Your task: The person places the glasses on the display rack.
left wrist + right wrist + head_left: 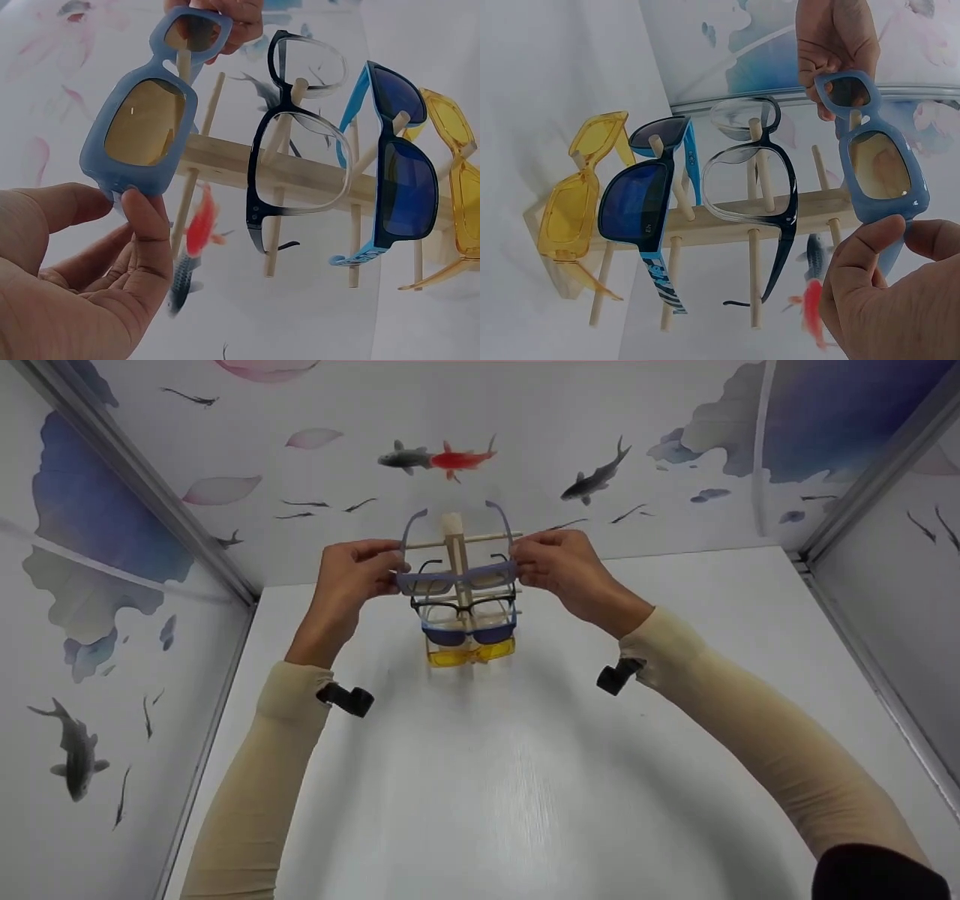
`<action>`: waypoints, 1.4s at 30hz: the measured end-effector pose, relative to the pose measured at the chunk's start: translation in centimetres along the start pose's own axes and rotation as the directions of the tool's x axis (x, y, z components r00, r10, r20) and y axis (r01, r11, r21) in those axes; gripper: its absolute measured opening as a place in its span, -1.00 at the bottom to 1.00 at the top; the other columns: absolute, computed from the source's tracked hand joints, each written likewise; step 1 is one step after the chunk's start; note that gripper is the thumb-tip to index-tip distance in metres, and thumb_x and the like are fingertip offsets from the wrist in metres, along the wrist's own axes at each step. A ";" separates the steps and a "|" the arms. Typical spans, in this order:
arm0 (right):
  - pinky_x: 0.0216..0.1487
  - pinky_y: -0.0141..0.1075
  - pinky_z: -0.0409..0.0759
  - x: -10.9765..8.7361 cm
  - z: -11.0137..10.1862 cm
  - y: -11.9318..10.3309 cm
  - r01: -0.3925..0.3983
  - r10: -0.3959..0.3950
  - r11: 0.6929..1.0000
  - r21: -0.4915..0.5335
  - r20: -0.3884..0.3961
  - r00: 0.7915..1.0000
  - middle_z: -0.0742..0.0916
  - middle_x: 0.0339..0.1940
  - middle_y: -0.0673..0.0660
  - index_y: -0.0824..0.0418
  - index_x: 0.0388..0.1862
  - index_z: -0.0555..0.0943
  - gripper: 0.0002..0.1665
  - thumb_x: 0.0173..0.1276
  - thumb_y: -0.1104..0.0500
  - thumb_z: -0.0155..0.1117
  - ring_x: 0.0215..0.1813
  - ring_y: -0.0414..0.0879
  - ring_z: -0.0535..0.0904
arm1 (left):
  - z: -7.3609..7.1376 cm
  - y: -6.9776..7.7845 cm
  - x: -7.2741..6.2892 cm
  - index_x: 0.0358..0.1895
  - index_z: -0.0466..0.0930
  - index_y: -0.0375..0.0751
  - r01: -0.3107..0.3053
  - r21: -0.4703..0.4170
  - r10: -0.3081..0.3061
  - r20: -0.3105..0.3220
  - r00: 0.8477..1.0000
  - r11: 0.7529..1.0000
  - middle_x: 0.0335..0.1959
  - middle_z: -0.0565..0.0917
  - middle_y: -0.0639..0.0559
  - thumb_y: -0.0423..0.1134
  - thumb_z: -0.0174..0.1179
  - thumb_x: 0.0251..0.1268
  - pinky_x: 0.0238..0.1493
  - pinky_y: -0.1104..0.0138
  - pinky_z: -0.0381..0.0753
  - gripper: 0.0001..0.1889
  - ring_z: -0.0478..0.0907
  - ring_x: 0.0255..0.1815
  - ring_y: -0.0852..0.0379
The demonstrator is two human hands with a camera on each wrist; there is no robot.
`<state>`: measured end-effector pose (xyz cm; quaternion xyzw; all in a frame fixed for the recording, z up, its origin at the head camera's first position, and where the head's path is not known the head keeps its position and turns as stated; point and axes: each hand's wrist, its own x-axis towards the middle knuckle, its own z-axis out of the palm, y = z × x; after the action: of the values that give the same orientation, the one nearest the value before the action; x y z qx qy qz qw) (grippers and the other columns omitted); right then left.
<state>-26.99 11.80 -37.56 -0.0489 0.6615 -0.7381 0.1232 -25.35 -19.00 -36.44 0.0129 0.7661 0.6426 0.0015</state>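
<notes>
Light-blue framed sunglasses (491, 576) with brownish lenses are at the top of a wooden glasses stand (454, 540). My left hand (352, 577) pinches one end of the frame between thumb and fingers, near the hinge. At the opposite end my right hand (562, 570) pinches the frame the same way. In the left wrist view, the blue frame (142, 69) lies over a peg close to its bridge; whether it bears on the peg I cannot tell. Below it on the stand hang black-and-clear glasses (260, 157), dark-lensed blue sunglasses (409, 199) and yellow glasses (469, 199).
The stand rises from a white table (480, 780), close to the back wall (525, 405) printed with fish. Wooden pegs (602, 285) stick out from both sides of its post. Side walls (112, 622) close in the table at left and right.
</notes>
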 end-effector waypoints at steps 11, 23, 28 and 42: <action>0.01 -0.31 0.76 0.0 0.0 0.0 -0.010 0.010 1.000 0.010 -0.012 1.000 0.73 -0.02 0.25 0.44 0.19 0.69 -0.66 0.60 0.22 0.36 -0.14 -0.05 0.66 | 0.2 -0.2 0.3 0.28 0.72 -0.39 0.012 0.013 -0.013 0.002 1.000 1.000 0.01 0.77 -0.24 -0.26 0.28 0.59 0.01 0.35 0.81 -0.64 0.77 -0.15 -0.01; -0.04 -0.31 0.74 0.2 -0.1 0.3 -0.013 0.013 0.999 0.034 -0.006 1.000 0.73 -0.03 0.25 0.45 0.15 0.69 -0.69 0.61 0.24 0.34 -0.18 -0.07 0.62 | 0.3 -0.4 0.4 0.28 0.73 -0.40 0.012 0.006 -0.012 0.000 1.000 1.000 -0.02 0.77 -0.23 -0.27 0.27 0.60 -0.03 0.35 0.82 -0.65 0.77 -0.19 0.02; -0.06 -0.31 0.74 0.3 -0.1 0.3 -0.015 0.015 0.999 0.041 -0.007 1.000 0.75 -0.04 0.25 0.44 0.15 0.70 -0.69 0.60 0.23 0.36 -0.19 -0.07 0.62 | 0.4 -0.5 0.5 0.28 0.73 -0.38 0.019 0.021 -0.019 -0.007 1.000 1.000 -0.03 0.78 -0.22 -0.26 0.26 0.62 -0.03 0.35 0.82 -0.65 0.76 -0.18 0.01; 0.01 -0.30 0.78 0.1 -0.4 0.4 -0.030 0.030 0.999 0.034 -0.001 1.000 0.79 -0.04 0.25 0.41 0.13 0.72 -0.69 0.61 0.19 0.40 -0.14 -0.02 0.69 | 0.7 -1.0 0.8 0.25 0.75 -0.36 0.029 0.023 -0.029 -0.008 1.000 0.999 -0.03 0.78 -0.20 -0.23 0.26 0.64 0.03 0.33 0.82 -0.67 0.77 -0.14 0.00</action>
<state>-27.07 12.09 -38.03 -0.0364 0.6496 -0.7474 0.1347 -26.18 -18.49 -37.49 -0.0006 0.7734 0.6339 0.0077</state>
